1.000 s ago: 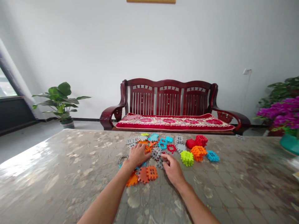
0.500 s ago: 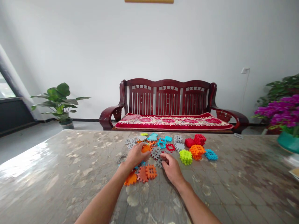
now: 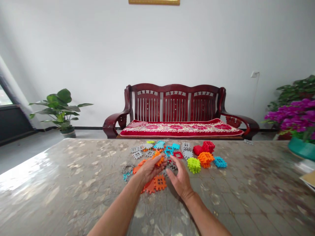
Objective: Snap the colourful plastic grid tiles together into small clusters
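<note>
My left hand [image 3: 150, 168], palm turned partly up, holds an orange interlocking tile [image 3: 158, 159] between thumb and fingers above the pile. Close to its right is my right hand [image 3: 180, 177], thumb and fingers apart and nothing in its grasp. Under and beside the left hand lie more toothed tiles, among them an orange lattice tile [image 3: 159, 182] and a grey frame tile [image 3: 127, 168]. Dark grey tiles [image 3: 173, 166] show between the hands, partly hidden. Behind them are a red frame tile [image 3: 178, 155] and blue tiles [image 3: 169, 150].
To the right stand a yellow-green block [image 3: 194, 165], an orange block [image 3: 206, 159], red blocks [image 3: 208, 146] and a blue tile [image 3: 220, 162]. A teal flowerpot [image 3: 301, 148] is at the table's right end. Beyond the patterned table [image 3: 73, 196] is a wooden bench [image 3: 174, 101].
My left hand has lifted the orange tile from the pile and turned its palm upward, nearer my right hand. My right hand has opened wider, fingers raised. The view has shifted slightly.
</note>
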Demonstrator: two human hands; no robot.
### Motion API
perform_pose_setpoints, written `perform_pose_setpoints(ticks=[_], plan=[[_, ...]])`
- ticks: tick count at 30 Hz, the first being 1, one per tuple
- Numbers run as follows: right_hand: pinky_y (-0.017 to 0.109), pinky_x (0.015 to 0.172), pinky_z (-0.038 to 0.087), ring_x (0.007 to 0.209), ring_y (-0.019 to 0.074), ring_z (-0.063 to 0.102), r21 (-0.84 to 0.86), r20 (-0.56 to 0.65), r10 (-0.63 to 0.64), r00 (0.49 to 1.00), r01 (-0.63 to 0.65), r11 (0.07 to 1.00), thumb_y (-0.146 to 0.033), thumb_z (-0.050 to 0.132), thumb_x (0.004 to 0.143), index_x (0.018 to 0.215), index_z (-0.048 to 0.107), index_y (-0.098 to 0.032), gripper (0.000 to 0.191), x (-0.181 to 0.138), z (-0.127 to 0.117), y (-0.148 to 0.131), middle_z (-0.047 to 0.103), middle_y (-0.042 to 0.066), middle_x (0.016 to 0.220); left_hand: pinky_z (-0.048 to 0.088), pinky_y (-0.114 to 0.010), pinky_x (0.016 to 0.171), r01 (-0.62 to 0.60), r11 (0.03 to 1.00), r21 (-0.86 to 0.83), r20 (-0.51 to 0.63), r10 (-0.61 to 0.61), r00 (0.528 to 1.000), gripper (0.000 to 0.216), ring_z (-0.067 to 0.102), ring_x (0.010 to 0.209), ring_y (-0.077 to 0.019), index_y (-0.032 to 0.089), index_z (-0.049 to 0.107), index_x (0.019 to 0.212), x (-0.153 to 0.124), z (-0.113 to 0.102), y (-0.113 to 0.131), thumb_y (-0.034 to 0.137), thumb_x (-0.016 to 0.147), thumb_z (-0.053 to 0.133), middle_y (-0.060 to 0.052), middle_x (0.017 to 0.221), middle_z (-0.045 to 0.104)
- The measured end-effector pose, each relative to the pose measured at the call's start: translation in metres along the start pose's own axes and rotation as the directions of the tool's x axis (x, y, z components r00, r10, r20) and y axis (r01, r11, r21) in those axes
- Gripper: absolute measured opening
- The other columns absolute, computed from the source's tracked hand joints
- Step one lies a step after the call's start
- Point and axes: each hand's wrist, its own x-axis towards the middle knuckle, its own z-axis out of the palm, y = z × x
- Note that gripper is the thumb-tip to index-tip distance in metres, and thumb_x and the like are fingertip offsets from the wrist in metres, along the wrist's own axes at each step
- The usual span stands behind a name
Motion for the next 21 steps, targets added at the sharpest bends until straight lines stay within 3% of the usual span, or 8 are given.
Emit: perform_pose_setpoints(ticks=[4, 7, 10, 13, 17, 21], plan=[[0.045, 0.106, 0.037, 0.125, 0.0275, 0.048, -0.13, 0.013, -0.123, 0.992, 0.124, 0.984, -0.043, 0.067, 0.08, 0.135, 0.047, -0.025, 0.062, -0.001, 0.0, -0.005, 0.054, 0.01, 0.134, 0.055, -0.019, 0.063, 0.015, 0.998, -0.062, 0.101, -0.009, 0.995, 0.032, 0.07, 0.073, -0.013, 0.012, 0.063, 0.109, 0.002, 0.012, -0.008, 0.036, 0.092, 0.053, -0.01, 0.091, 0.073], [0.046, 0.103, 0.04, 0.12, 0.0279, 0.05, -0.193, 0.003, -0.173, 0.985, 0.17, 0.966, -0.044, 0.067, 0.08, 0.133, 0.048, -0.025, 0.06, 0.0, 0.001, -0.006, 0.056, 0.01, 0.131, 0.053, -0.021, 0.053, 0.08, 0.994, -0.08, 0.128, -0.069, 0.989, 0.043, 0.07, 0.07, -0.016, 0.01, 0.063, 0.108, 0.002, 0.023, -0.009, 0.045, 0.095, 0.043, -0.012, 0.09, 0.073], [0.045, 0.1, 0.042, 0.116, 0.0261, 0.052, -0.233, -0.036, -0.193, 0.981, 0.179, 0.956, -0.035, 0.067, 0.081, 0.13, 0.05, -0.023, 0.053, 0.001, 0.003, -0.005, 0.059, 0.009, 0.126, 0.051, -0.021, 0.051, 0.103, 0.991, -0.086, 0.149, -0.089, 0.985, 0.036, 0.07, 0.068, -0.0167, 0.009, 0.063, 0.109, 0.0, 0.032, -0.007, 0.036, 0.094, 0.045, -0.011, 0.086, 0.073], [0.044, 0.097, 0.043, 0.11, 0.0252, 0.054, -0.255, -0.051, -0.189, 0.981, 0.171, 0.952, -0.026, 0.067, 0.08, 0.126, 0.053, -0.022, 0.049, 0.001, 0.004, -0.005, 0.061, 0.009, 0.12, 0.053, -0.021, 0.058, 0.067, 0.993, -0.101, 0.179, -0.048, 0.983, 0.027, 0.07, 0.071, -0.0162, 0.009, 0.063, 0.11, -0.002, 0.035, -0.007, 0.024, 0.09, 0.052, -0.01, 0.087, 0.073], [0.044, 0.097, 0.044, 0.108, 0.0251, 0.054, -0.274, -0.052, -0.221, 0.974, 0.199, 0.941, -0.023, 0.066, 0.078, 0.122, 0.056, -0.023, 0.046, 0.0, 0.004, -0.009, 0.063, 0.008, 0.116, 0.054, -0.024, 0.066, 0.002, 0.997, -0.074, 0.201, 0.013, 0.98, 0.033, 0.069, 0.079, -0.017, 0.013, 0.061, 0.116, -0.007, 0.03, -0.011, 0.028, 0.087, 0.059, -0.01, 0.095, 0.073], [0.043, 0.096, 0.044, 0.108, 0.0245, 0.056, -0.304, -0.058, -0.25, 0.966, 0.222, 0.926, -0.023, 0.064, 0.08, 0.123, 0.057, -0.022, 0.044, 0.0, 0.002, -0.008, 0.064, 0.009, 0.116, 0.052, -0.024, 0.074, -0.144, 0.976, 0.166, 0.148, 0.119, 0.982, 0.041, 0.066, 0.096, -0.018, 0.018, 0.061, 0.12, -0.02, 0.023, -0.009, 0.041, 0.085, 0.059, -0.009, 0.113, 0.069]])
